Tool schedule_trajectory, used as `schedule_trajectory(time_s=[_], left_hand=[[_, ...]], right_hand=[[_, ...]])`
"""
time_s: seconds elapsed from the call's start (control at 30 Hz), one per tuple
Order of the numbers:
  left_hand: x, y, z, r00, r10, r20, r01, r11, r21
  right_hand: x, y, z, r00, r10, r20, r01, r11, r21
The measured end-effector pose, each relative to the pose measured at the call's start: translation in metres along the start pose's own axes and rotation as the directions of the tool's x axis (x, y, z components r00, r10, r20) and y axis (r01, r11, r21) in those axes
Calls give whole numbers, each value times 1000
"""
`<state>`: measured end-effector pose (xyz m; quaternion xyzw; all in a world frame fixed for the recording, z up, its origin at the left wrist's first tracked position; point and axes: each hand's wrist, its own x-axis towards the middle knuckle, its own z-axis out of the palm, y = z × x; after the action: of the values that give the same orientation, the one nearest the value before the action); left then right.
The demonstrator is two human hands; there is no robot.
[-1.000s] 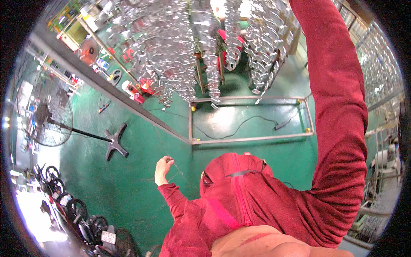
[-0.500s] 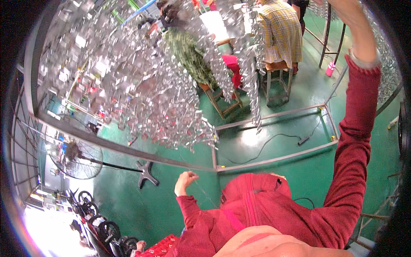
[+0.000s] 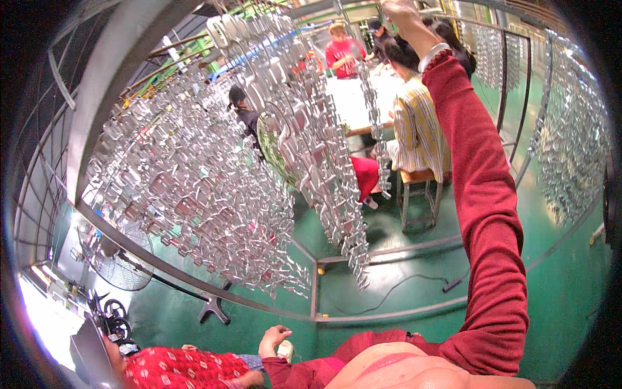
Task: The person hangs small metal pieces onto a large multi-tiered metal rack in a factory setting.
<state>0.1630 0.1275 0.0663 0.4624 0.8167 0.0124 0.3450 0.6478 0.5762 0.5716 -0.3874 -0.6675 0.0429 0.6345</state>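
My right arm, in a dark red sleeve, reaches high up. My right hand [image 3: 405,14] is at the top edge of the view, its fingers curled and partly cut off; what they hold cannot be made out. Just left of it dangles a single strand of linked silver metal pieces [image 3: 370,107]. Denser hanging strands [image 3: 201,175] of these shiny pieces fill the left and middle. My left hand [image 3: 275,340] is low in front of me, fingertips pressed together, and anything pinched there is too small to name. A small whitish object [image 3: 285,351] shows beside it.
A grey metal frame [image 3: 194,267] surrounds the strands, with a base [image 3: 389,312] on the green floor. Close at lower left is a person in red patterned clothes [image 3: 188,369]. Several people sit around a white table [image 3: 346,104]. A standing fan [image 3: 120,253] is at left.
My raised right hand has moved left, and the view has shifted. The strands now hang more steadily. A person in red patterned clothes has come further into view at lower left.
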Motion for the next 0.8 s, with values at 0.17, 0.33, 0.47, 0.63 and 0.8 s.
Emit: schedule_trajectory(time_s=[0.17, 0.33, 0.47, 0.63, 0.8], left_hand=[[-11, 40, 4, 1000, -21, -9, 21, 999, -37], [-20, 23, 22, 996, -18, -88, 14, 999, -47], [-28, 13, 31, 991, -50, -121, 34, 990, -134], [-57, 24, 23, 975, -178, -133, 155, 974, -164], [-40, 19, 35, 979, -133, -152, 107, 979, -173]], right_hand=[[35, 0, 17, 1000, -4, 27, 7, 995, -99], [54, -6, 47, 996, -2, 91, 9, 997, -74], [75, 17, 42, 989, -38, 144, 17, 989, 145], [85, 47, 48, 951, 11, 309, -153, 886, 439], [109, 59, 35, 948, 8, 317, -127, 925, 359]])
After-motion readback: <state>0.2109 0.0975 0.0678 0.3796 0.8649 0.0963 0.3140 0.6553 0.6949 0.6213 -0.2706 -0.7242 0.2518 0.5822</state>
